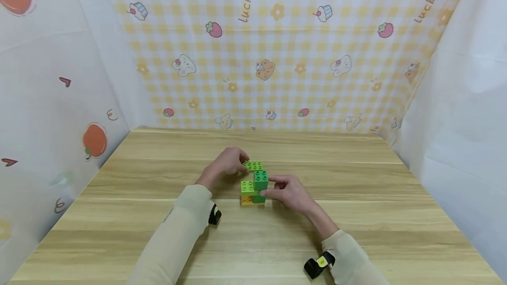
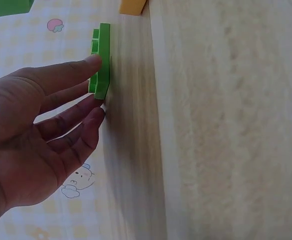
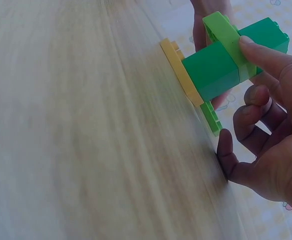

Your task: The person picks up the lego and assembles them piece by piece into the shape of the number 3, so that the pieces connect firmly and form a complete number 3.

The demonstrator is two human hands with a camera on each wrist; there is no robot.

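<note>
A small stack of toy building bricks stands on the wooden table in the head view. Its base is a yellow plate (image 1: 247,200), with a dark green brick (image 3: 212,71) on it, then a light green plate (image 1: 247,187), and another dark green brick (image 1: 260,183) on top. My right hand (image 1: 291,193) pinches the stack from its right side, the thumb against the light green layer. Behind the stack, a separate light green plate (image 2: 104,62) lies low by the tabletop. My left hand (image 1: 231,161) grips its left end between thumb and fingers.
The light wood table (image 1: 356,228) extends all around the bricks. A yellow checked cloth (image 1: 301,38) hangs at the back, with white cloths on both sides. Black camera straps (image 1: 319,264) sit on both wrists.
</note>
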